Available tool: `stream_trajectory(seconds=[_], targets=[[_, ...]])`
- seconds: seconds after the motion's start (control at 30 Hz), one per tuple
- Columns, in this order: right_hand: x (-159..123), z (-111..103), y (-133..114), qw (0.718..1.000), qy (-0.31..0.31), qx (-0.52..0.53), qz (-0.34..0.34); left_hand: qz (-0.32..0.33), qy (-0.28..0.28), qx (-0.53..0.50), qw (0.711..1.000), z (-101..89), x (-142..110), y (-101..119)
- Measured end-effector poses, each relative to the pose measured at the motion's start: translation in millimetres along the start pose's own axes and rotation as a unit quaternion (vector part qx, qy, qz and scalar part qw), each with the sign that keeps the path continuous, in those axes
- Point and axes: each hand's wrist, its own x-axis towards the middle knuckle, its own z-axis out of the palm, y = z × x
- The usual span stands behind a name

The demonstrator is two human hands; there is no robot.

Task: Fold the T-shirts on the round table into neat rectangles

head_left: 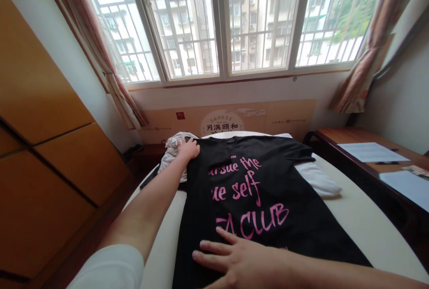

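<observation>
A black T-shirt (268, 190) with pink lettering is spread on a white round-edged table (382, 217), collar toward the window. Its left side is folded inward over part of the lettering. My left hand (188, 148) reaches to the far left corner of the shirt, fingers slightly apart, beside a crumpled light grey cloth (170, 148). Across the lower front of the shirt, my right hand (231, 255) lies flat with its fingers spread.
White folded fabric (318, 179) sticks out beneath the shirt's right sleeve. At the right, a wooden desk (338, 137) holds papers (372, 151) and a pen. Behind the table, a printed cardboard panel (288, 116) leans below the barred window. Wooden cabinets (67, 163) stand at the left.
</observation>
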Motion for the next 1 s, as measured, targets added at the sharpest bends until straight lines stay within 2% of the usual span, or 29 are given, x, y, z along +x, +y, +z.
stream_trajectory(seconds=[0.03,0.1,0.17,0.2,0.27,0.4,0.5,0.57,0.6,0.67,0.7,0.73,0.77,0.8,0.83,0.87,0.9,1.0], targets=[[-0.3,3.7,1.0,1.0,0.004,-0.014,-0.008,0.003,0.018,-0.002,1.0,3.4,3.2,9.6],[-0.5,12.0,2.7,0.999,0.013,-0.042,-0.023,0.058,0.022,-0.021,0.998,12.7,10.0,30.4],[-1.0,19.9,3.2,0.997,0.017,-0.075,-0.028,0.119,-0.02,-0.051,0.991,24.7,17.0,48.1],[-1.5,23.4,2.8,0.995,0.018,-0.09,-0.025,0.129,-0.047,-0.064,0.988,30.8,20.5,54.3],[-2.5,28.8,1.3,0.993,0.024,-0.113,-0.014,0.107,-0.077,-0.082,0.988,41.1,27.0,61.2],[-0.9,28.7,-1.8,0.995,0.024,-0.092,-0.008,0.061,-0.065,-0.11,0.99,45.3,32.1,65.1],[1.2,4.5,-1.4,0.999,0.02,-0.011,-0.024,0.046,-0.049,-0.141,0.988,35.9,18.4,74.9],[-3.5,-28.0,4.5,0.995,0.068,0.074,-0.002,0.091,-0.044,-0.176,0.979,29.0,-1.0,83.8],[-9.3,-47.6,11.0,0.985,0.119,0.114,0.042,0.129,-0.045,-0.19,0.972,26.4,-12.9,87.4],[-29.2,-87.3,33.1,0.932,0.291,0.111,0.186,0.192,-0.051,-0.195,0.96,23.7,-37.9,90.6],[-43.3,-104.6,48.4,0.889,0.37,0.071,0.26,0.204,-0.053,-0.189,0.959,23.7,-49.7,89.9],[-59.8,-118.6,65.5,0.829,0.438,0.009,0.348,0.206,-0.056,-0.182,0.96,24.4,-60.4,88.1],[-77.9,-128.6,83.1,0.766,0.468,-0.063,0.436,0.204,-0.058,-0.175,0.961,25.7,-69.4,85.4],[-96.9,-134.4,100.1,0.716,0.447,-0.127,0.521,0.201,-0.058,-0.17,0.963,27.5,-76.7,82.4],[-115.5,-136.4,115.3,0.681,0.389,-0.17,0.597,0.2,-0.055,-0.167,0.964,29.3,-82.1,79.6],[-132.7,-135.2,127.9,0.658,0.302,-0.188,0.664,0.201,-0.051,-0.167,0.964,31.1,-85.8,77.1],[-147.5,-131.7,137.3,0.638,0.217,-0.191,0.714,0.203,-0.044,-0.168,0.964,32.6,-88.1,75.3],[-171.3,-117.8,147.7,0.615,0.159,-0.178,0.751,0.2,-0.027,-0.173,0.964,35.0,-89.5,73.3]])
